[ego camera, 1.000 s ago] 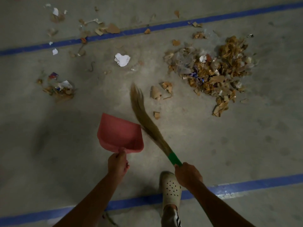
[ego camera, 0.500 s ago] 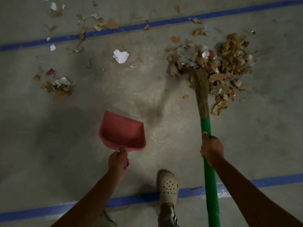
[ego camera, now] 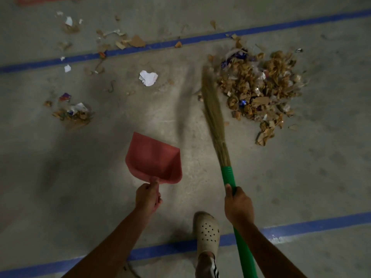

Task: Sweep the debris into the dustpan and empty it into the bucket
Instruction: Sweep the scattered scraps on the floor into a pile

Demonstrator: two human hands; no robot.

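My left hand grips the short handle of a pink dustpan, held low over the concrete floor with its mouth facing away from me. My right hand grips the green handle of a broom. Its straw bristles reach up and left, their tip blurred beside the left edge of a large debris pile of brown cardboard scraps, plastic and paper. The dustpan looks empty. No bucket is in view.
A small debris heap lies at the left, a crumpled white paper in the middle. Loose scraps litter the far blue floor line. My foot in a pale clog stands on the near blue line.
The broom swung right from beside the dustpan into the pile, pushing loose scraps into it, and has now drawn back to the pile's left edge. The dustpan stayed nearly still.
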